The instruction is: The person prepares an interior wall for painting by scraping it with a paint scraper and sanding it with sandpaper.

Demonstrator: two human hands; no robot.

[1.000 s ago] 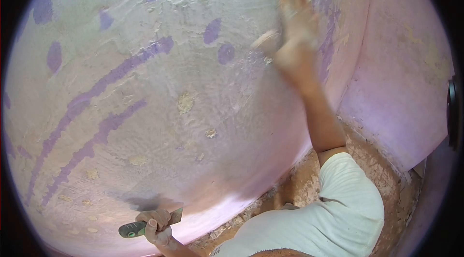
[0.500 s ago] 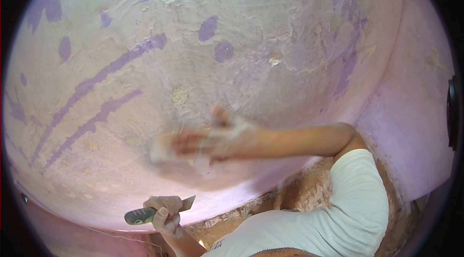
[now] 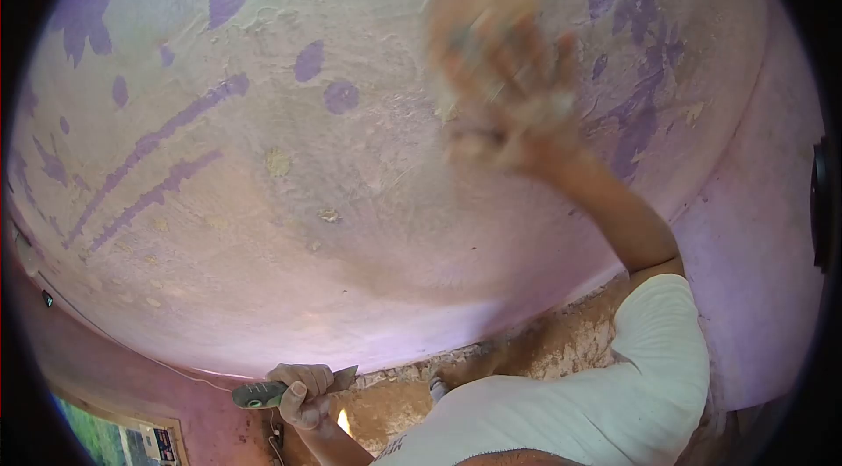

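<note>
In my left hand [image 3: 303, 396], at the lower left, is a putty knife [image 3: 254, 394] with a black and green handle. The fingers wrap round it, and its metal blade [image 3: 345, 377] sticks out to the right. My right hand [image 3: 517, 89] is up against the pink wall [image 3: 395, 203], whitish with dust and smeared by motion. Under its fingers shows a flat tan pad [image 3: 482, 10], too blurred to name surely. The wall around it carries purple painted shapes [image 3: 341, 97], raised putty ridges and rough yellowish patches [image 3: 278, 162].
Along the wall's lower edge runs bare brown ground or rubble [image 3: 526, 356]. A thin cable [image 3: 132, 345] follows the edge at left. A window-like opening [image 3: 96, 431] shows at bottom left. A dark round object [image 3: 821, 203] sits at the far right.
My right hand has swept up and to the right across the wall with the pad. The left hand still holds the putty knife in nearly the same place. The view has shifted slightly.
</note>
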